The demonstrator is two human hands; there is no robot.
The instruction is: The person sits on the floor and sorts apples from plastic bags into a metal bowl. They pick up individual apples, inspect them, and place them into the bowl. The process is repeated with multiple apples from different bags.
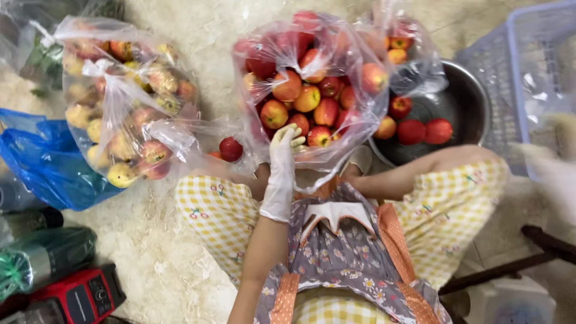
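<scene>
My left hand (281, 174), in a white glove, reaches up to the mouth of a clear plastic bag (354, 135) full of red and yellow apples (308, 99). Its fingertips curl against the bag's lower edge beside an apple. I cannot tell whether they grip the plastic or an apple. My right hand (555, 165) is a pale gloved blur at the right edge, in front of a lilac basket, and its fingers cannot be made out. A steel bowl (465, 102) behind the bag holds several red apples (425, 131).
A second tied clear bag of apples (123, 99) lies at the left, with a loose apple (231, 149) beside it. Further left are a blue plastic bag (45, 159) and a red appliance (78, 295). The lilac plastic basket (522, 72) stands at the right. My knees flank the bag.
</scene>
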